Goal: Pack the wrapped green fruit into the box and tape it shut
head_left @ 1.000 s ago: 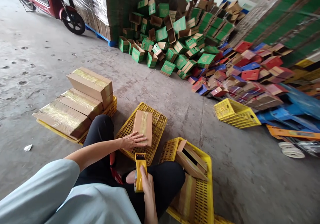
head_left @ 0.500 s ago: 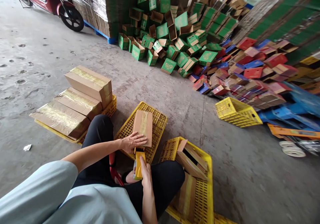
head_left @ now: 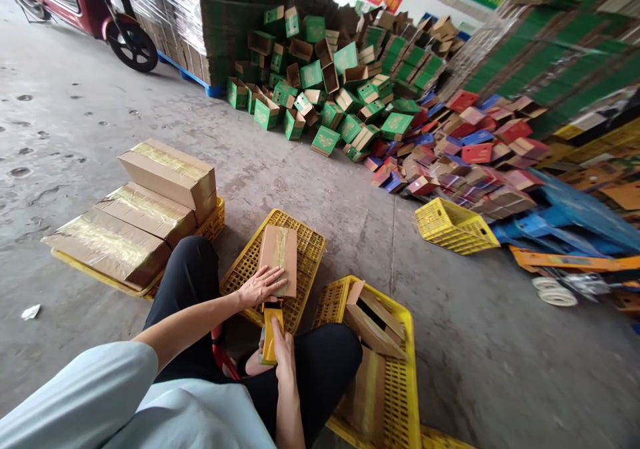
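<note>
With the box as the clock's centre and twelve pointing away from the person, the right hand (head_left: 285, 350) is at six, closed around a yellow tape dispenser (head_left: 270, 343). The dispenser's head meets the near edge of the cardboard box (head_left: 284, 255) in view; I cannot tell whether they touch. The left hand (head_left: 260, 285) lies open, fingers spread, on the box's near left corner at seven. The box rests on an upturned yellow crate (head_left: 313, 252), whose lattice shows as a strip along both long sides.

The knees limit elbow room: the left (head_left: 187, 269) at nine, the right (head_left: 330, 355) between four and five. Beside the right knee, a second crate (head_left: 411, 369) holds cardboard; at nine to ten, a third crate (head_left: 216, 219) carries three taped boxes (head_left: 145, 209). Floor (head_left: 345, 209) stretches from twelve to two, up to piles of green boxes (head_left: 325, 115) and red and blue boxes (head_left: 465, 149). A scooter (head_left: 90, 15) stands at eleven.

Compared with one second ago, the dispenser has closed its gap to the box, the left hand keeps its place, and the view has swung, shifting everything leftward.
</note>
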`<state>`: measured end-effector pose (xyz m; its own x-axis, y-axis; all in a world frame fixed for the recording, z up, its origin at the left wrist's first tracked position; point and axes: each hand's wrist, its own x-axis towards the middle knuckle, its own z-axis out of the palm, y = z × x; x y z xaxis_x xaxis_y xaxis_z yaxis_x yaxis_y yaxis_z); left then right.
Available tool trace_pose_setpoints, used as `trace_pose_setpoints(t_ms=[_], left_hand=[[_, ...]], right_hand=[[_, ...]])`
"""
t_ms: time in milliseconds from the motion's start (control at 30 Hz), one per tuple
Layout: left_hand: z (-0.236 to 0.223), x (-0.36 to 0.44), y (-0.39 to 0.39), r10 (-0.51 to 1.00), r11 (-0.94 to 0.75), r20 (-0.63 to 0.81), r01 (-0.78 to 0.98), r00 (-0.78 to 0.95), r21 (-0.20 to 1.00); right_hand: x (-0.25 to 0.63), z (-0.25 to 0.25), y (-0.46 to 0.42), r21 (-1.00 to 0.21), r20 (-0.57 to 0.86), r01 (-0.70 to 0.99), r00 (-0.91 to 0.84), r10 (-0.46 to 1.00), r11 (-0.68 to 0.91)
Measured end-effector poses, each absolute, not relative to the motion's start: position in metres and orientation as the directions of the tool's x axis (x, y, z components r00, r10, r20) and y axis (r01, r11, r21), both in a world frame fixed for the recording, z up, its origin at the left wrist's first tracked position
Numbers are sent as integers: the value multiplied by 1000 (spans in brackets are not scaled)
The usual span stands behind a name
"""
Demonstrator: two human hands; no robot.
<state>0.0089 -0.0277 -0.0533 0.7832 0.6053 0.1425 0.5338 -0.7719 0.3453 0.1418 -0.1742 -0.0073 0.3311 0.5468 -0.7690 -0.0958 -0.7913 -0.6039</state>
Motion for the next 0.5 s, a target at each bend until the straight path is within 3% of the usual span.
trace_pose_setpoints(t_ms=[133,267,367,500], left_hand=[[-54,4,-28,598,-775,156,516,786,365],[-52,-4,-4,702,-671,224,522,677,526],[-42,-7,43,882,-428,193,557,430,712],[-14,-1,108,970,-63,-53,459,236,886]], right_hand=[[142,-5,-177,-620,-756,-96,335,562,-778],[143,-5,-182,-647,-743,-112,317,590,-754],[142,-3,-180,-660,-732,-117,322,600,-742],[139,23,-177,-675,-710,-123,377,595,-727]])
